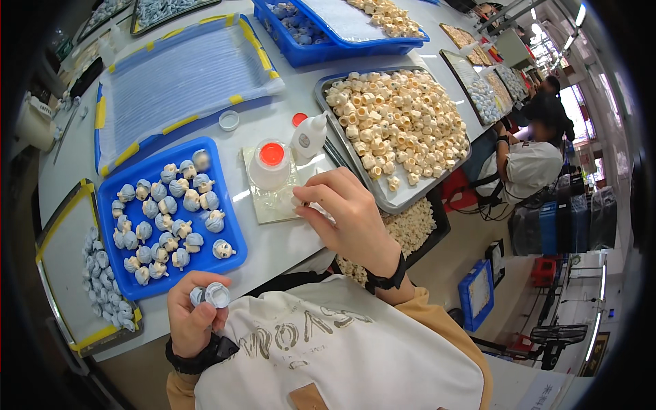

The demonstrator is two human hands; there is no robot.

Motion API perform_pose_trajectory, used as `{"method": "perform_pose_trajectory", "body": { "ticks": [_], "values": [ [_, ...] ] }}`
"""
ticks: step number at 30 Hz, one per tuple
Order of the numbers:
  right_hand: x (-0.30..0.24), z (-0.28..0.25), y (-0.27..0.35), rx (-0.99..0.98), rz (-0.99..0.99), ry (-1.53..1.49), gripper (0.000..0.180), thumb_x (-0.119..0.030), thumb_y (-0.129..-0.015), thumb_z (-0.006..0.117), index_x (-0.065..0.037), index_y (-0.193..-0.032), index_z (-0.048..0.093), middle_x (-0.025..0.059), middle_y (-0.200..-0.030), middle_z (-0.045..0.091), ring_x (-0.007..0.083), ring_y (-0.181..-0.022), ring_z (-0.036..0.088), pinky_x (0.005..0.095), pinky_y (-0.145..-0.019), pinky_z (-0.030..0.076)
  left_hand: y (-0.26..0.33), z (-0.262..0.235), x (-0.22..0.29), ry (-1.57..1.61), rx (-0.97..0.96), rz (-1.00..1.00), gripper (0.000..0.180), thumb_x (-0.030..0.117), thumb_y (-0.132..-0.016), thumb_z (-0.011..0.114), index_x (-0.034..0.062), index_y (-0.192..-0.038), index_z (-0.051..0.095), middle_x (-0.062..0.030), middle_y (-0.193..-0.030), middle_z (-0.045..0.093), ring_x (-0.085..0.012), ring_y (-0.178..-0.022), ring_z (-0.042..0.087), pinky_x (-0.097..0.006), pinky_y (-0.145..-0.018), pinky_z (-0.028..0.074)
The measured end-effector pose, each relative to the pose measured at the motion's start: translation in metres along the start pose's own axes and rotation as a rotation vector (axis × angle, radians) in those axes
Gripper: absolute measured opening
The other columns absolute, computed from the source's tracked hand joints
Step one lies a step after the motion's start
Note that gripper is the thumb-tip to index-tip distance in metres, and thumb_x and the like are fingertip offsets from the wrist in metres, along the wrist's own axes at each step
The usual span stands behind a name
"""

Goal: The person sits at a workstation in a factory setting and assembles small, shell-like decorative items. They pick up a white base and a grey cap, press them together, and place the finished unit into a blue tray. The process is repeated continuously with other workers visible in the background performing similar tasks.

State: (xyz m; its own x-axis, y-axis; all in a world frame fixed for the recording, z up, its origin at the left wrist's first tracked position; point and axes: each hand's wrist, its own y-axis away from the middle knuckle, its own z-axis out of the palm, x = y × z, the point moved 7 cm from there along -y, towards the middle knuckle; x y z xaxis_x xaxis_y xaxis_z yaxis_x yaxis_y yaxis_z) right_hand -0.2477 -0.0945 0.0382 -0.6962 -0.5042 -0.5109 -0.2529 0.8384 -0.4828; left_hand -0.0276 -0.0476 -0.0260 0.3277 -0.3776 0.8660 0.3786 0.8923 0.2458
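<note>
My left hand (195,314) is closed around a grey-blue hollow doll hair piece (217,295), its pale open side facing up, with another grey-blue bit beside it. My right hand (348,215) pinches a small pale piece (298,201) between thumb and fingertips; the fingers hide most of it. It is just above the edge of a flat greenish pad (270,212). On that pad stands a translucent tub (270,176) with a round red top. Left of it, a blue tray (229,263) holds several small doll heads (223,249) with grey-blue hair.
A white squeeze bottle (311,135) stands beside a metal tray (395,199) heaped with cream hollow head pieces (403,123). Grey-blue hair pieces (102,280) lie on a yellow-taped board at left. Behind are a lined, taped tray (184,82) and a blue bin (301,55). A person (529,164) sits at right.
</note>
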Motion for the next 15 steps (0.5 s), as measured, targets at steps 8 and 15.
{"method": "perform_pose_trajectory", "body": {
  "ticks": [8, 15],
  "values": [
    [0.0023, -0.0015, 0.0024, 0.019, 0.006, -0.015, 0.017, -0.003, -0.070, 0.067, -0.002, -0.083, 0.057, 0.0088, -0.080, 0.054, 0.0256, -0.072, 0.052, 0.0339, -0.064, 0.043, 0.0001, -0.0006, -0.0003, -0.011, 0.010, -0.010, 0.052, 0.040, -0.075, 0.070, -0.0039, -0.099, 0.056, -0.0015, -0.063, 0.055, -0.0055, -0.049, 0.048, -0.018, -0.041, 0.034],
    [0.0038, -0.0048, 0.0027, 0.053, 0.024, -0.034, 0.018, -0.002, -0.069, 0.068, -0.002, -0.084, 0.058, 0.0089, -0.080, 0.055, 0.0260, -0.072, 0.053, 0.0339, -0.064, 0.044, -0.0012, 0.0013, -0.0001, -0.008, 0.008, -0.005, 0.052, 0.039, -0.076, 0.070, -0.0045, -0.099, 0.055, -0.0018, -0.063, 0.055, -0.0059, -0.049, 0.048, -0.018, -0.041, 0.035]
  ]
}}
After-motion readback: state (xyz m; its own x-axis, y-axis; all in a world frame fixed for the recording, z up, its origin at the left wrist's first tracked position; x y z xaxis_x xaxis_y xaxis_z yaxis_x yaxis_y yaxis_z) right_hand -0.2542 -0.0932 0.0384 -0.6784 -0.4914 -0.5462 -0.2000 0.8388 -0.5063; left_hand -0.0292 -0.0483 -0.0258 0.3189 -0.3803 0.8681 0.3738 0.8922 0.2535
